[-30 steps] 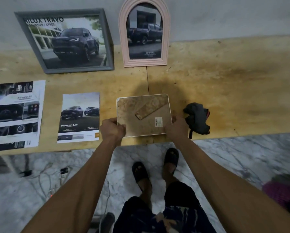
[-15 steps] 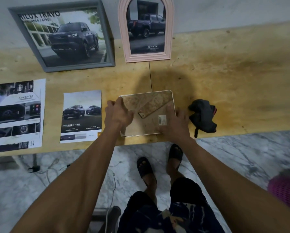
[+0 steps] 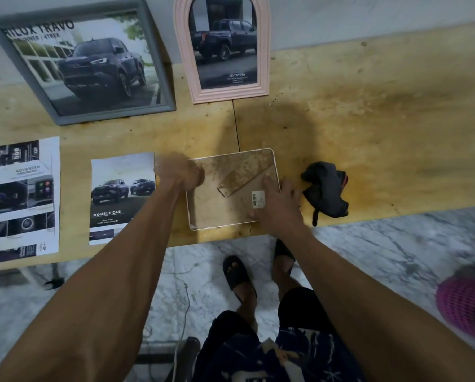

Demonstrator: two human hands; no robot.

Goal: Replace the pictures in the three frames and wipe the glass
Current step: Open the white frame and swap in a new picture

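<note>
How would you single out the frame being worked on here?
On the wooden table, near its front edge, a white-rimmed frame lies face down between both hands. Unlike the grey frame and pink arched frame propped against the wall, it shows only its brown backing.

Three frames point(image 3: 87, 64) point(image 3: 225, 48) point(image 3: 231, 191) | two loose prints point(image 3: 16, 199) point(image 3: 118, 197) | one cloth point(image 3: 327, 194) | two hands point(image 3: 180, 170) point(image 3: 279, 208) | one table point(image 3: 368, 119)

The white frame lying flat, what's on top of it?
On the white frame, which lies back-up, are its brown stand flap and a small label. The right hand presses its near right corner; the left hand is blurred at its far left corner. Its glass side is hidden underneath.
</note>
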